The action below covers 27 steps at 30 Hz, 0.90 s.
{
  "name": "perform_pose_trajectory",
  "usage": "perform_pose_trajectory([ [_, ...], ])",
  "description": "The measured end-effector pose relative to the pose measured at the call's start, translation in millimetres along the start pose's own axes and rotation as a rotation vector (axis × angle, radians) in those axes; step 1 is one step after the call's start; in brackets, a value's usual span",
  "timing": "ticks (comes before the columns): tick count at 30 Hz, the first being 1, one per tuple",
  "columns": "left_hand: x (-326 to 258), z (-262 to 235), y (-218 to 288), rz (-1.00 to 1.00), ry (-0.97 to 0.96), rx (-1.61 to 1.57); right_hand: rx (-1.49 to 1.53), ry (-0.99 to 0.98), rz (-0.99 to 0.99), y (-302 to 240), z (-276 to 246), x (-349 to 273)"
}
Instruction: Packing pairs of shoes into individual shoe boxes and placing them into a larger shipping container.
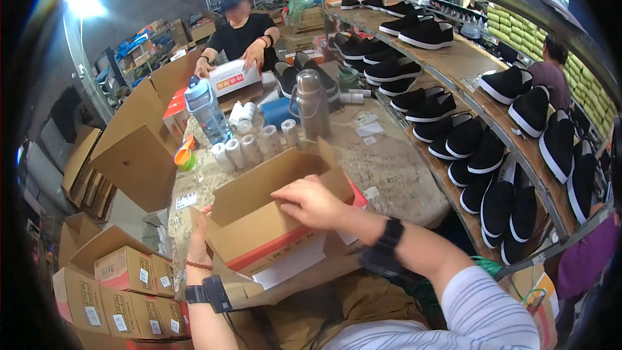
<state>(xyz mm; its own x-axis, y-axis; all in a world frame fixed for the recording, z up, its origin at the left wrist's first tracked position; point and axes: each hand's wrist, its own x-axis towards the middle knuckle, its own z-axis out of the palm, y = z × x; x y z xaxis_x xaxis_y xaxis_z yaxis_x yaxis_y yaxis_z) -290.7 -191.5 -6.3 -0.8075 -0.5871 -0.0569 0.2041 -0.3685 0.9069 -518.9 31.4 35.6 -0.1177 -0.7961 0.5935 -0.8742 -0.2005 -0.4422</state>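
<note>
A brown cardboard box (259,237) with a red band along its lower edge stands open in front of me, at the table's near edge. My left hand (199,238) holds its left end, the thumb side at the rim and most fingers hidden. My right hand (314,202) is closed over the top of the near wall, its fingertips inside the rim. The right end flap stands up beyond the right hand. White paper (295,264) shows below the box's front. The floor of the box is hidden.
Ahead stand rolls of white labels (251,149), a steel flask (312,105) and a blue water bottle (207,113). Shelves with black shoes (424,34) line the right. Packed cartons (120,308) sit low at left. Across the table a person handles a white box (232,80).
</note>
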Motion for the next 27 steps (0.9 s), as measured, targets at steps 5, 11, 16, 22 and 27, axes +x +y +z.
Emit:
perform_pose_trajectory([
  [5,-8.3,38.7,-9.4,0.235,0.237,1.022,0.389,0.17,0.183,19.0,22.3,0.7],
  [11,-11.1,39.5,-24.6,0.26,0.134,0.714,0.323,0.788,0.552,77.6,-28.2,2.7],
  [16,11.3,-52.2,-45.8,0.62,0.026,0.803,0.46,0.133,0.309,94.7,-0.5,-8.1],
  [22,-4.1,20.2,-29.2,0.804,0.165,1.175,0.236,-0.101,0.379,89.8,-17.1,-23.3],
  [27,-1.7,12.0,-24.2,0.41,0.1,1.099,0.117,-0.217,0.401,99.2,-27.4,-19.6],
])
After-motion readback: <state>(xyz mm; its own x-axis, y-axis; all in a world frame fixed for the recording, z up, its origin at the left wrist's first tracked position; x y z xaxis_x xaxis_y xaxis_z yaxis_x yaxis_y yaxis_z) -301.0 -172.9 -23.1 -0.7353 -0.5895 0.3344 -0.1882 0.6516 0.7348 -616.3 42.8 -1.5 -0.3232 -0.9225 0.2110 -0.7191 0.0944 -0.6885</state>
